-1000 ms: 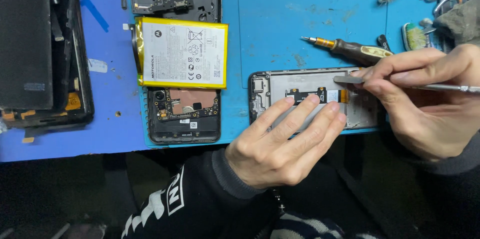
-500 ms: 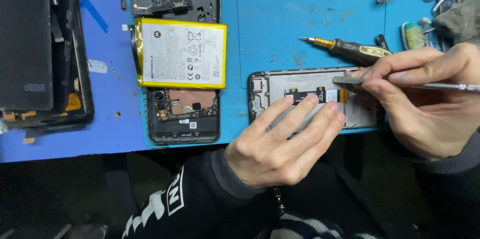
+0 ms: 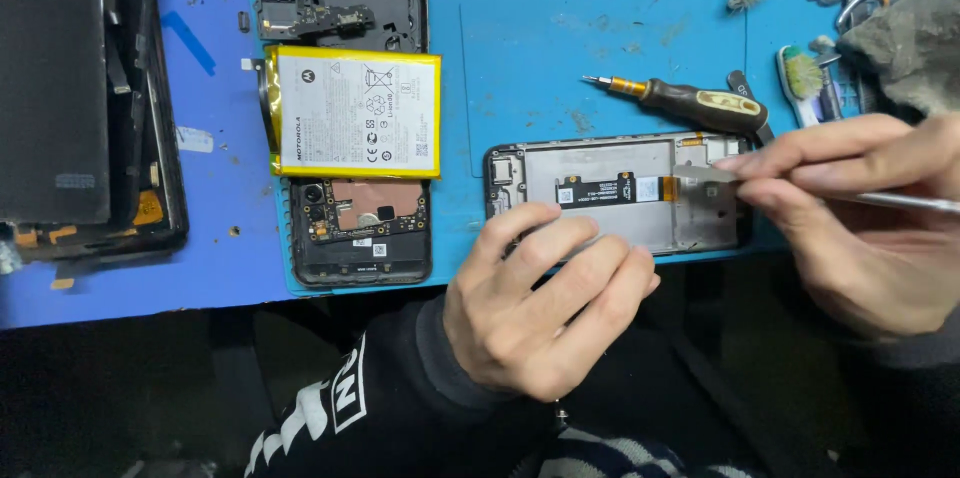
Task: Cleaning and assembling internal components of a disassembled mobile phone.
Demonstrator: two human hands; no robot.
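Nothing's really moved: left hand [image 3: 545, 303] still pins the frame [image 3: 615, 193] flat, right hand [image 3: 860, 213] pinching tweezers [image 3: 900, 200] at its delicate flex; thin, fragile, best held by edges.

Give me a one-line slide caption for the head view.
Left hand steadies an opened phone frame on a blue mat while the right hand works a thin metal tool inside it.

Blue mat [image 3: 600, 48], yellow-edged white battery [image 3: 355, 113], brown-handled screwdriver [image 3: 690, 103], grey cloth [image 3: 915, 38]
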